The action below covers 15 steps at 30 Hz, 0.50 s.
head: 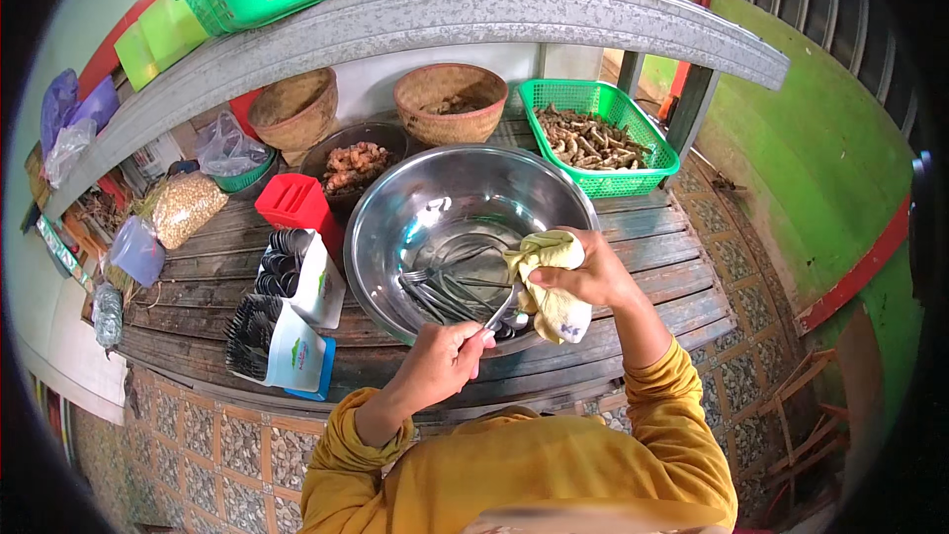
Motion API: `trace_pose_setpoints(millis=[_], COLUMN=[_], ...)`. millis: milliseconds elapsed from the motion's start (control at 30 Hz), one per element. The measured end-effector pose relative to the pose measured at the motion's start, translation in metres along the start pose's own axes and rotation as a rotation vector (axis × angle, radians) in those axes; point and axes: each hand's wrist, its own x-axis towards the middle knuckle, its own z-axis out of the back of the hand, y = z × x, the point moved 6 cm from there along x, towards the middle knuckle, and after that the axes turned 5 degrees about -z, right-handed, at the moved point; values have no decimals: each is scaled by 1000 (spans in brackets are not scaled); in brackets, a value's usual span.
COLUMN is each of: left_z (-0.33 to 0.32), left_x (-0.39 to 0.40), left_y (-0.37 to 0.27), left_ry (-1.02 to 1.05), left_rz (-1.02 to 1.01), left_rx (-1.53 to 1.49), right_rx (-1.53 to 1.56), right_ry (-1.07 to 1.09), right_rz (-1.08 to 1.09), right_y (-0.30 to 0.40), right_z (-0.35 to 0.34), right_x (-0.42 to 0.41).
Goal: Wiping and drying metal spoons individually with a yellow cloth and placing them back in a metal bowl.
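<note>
My left hand (437, 363) pinches the handle of a metal utensil (504, 308), held over the near rim of a wide stainless steel basin (474, 185). In my right hand (589, 274) a pale yellow cloth (556, 297) is bunched around the utensil's other end, which hides whether it is a spoon or a fork. Several loose forks and spoons (445, 289) lie in the bottom of the basin. To the left, a white holder (296, 348) is packed with forks (256, 334). Behind it, another white holder (319, 289) carries spoons (282, 263).
A red utensil holder (296, 200) stands left of the basin. Behind are a dark bowl of reddish rhizomes (356, 167), woven baskets (450, 107) and a green basket of brown roots (593, 137). A grey shelf beam (474, 7) spans above the slatted wooden table (652, 237).
</note>
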Motion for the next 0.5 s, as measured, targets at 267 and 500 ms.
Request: trace_pose_setpoints(millis=[267, 500], left_z=[1, 23], left_x=[-2, -13], left_y=[-11, 0], left_ry=[-93, -119], left_rz=[-245, -24], left_rx=[200, 53], right_rx=[-44, 531], right_ry=[-30, -357], right_rz=[12, 104], right_y=[2, -9], right_z=[8, 90], right_x=[-8, -17])
